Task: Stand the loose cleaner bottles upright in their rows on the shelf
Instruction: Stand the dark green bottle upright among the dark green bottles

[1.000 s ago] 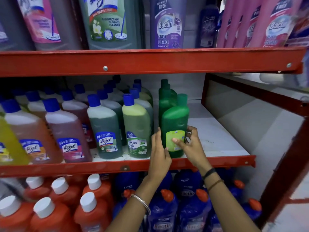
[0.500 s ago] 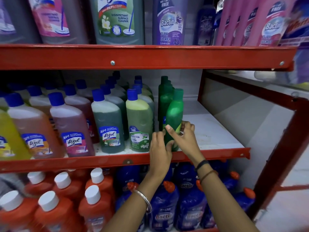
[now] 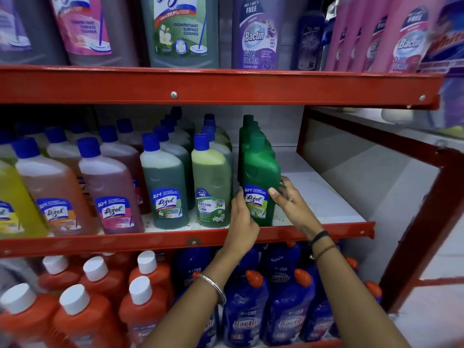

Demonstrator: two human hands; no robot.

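Observation:
A dark green Lizol bottle (image 3: 261, 169) with a green cap stands upright at the front of the green row, its label facing me, on the white middle shelf (image 3: 324, 197). Pressed flat against the bottle's lower left side is my left hand (image 3: 243, 222). From the right, my right hand (image 3: 291, 204) grips it, thumb on the label and fingers around the side. More green bottles (image 3: 247, 126) line up behind it. To its left stand an olive Bactin bottle (image 3: 211, 182) and a grey-green Lizol bottle (image 3: 164, 182), both upright.
Blue-capped pink, orange and yellow bottles (image 3: 110, 187) fill the shelf's left part. Bare white shelf lies right of the green row, up to a red frame post (image 3: 426, 222). Large bottles (image 3: 180, 31) stand above; orange bottles (image 3: 82, 320) and blue Bactin bottles (image 3: 286, 307) stand below.
The green bottle has been turned on the spot: its back sticker faced me, then its narrow side, and now the Lizol front label faces me. Both hands stayed on it.

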